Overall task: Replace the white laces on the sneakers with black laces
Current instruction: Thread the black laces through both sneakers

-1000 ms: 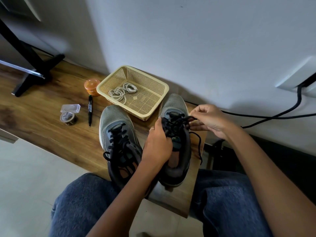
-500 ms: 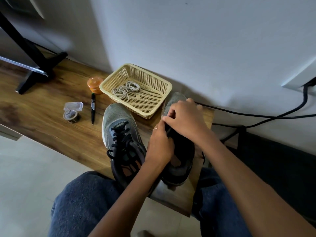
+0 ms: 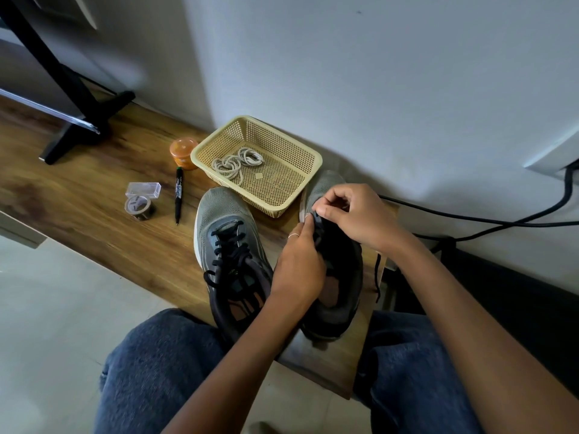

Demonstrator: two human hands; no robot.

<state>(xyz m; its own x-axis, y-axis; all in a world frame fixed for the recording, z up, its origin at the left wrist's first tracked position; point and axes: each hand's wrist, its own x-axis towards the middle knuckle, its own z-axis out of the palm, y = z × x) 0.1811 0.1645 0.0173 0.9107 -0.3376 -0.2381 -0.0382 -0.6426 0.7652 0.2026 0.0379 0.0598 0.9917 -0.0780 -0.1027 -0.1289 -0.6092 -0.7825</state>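
Two sneakers (image 3: 230,245) | toes toward wall, heels near | both hands' fingers (image 3: 308,218) pinching black lace (image 3: 319,225)

Two grey mesh sneakers with dark heels stand side by side on the wooden bench, toes toward the wall; the left sneaker (image 3: 230,261) is fully threaded with black laces (image 3: 228,249), their ends loose; the right sneaker (image 3: 336,277) carries a black lace (image 3: 377,277) whose free end hangs over the bench edge; the white laces (image 3: 236,162) lie coiled in the yellow basket (image 3: 282,195) just beyond the toes.
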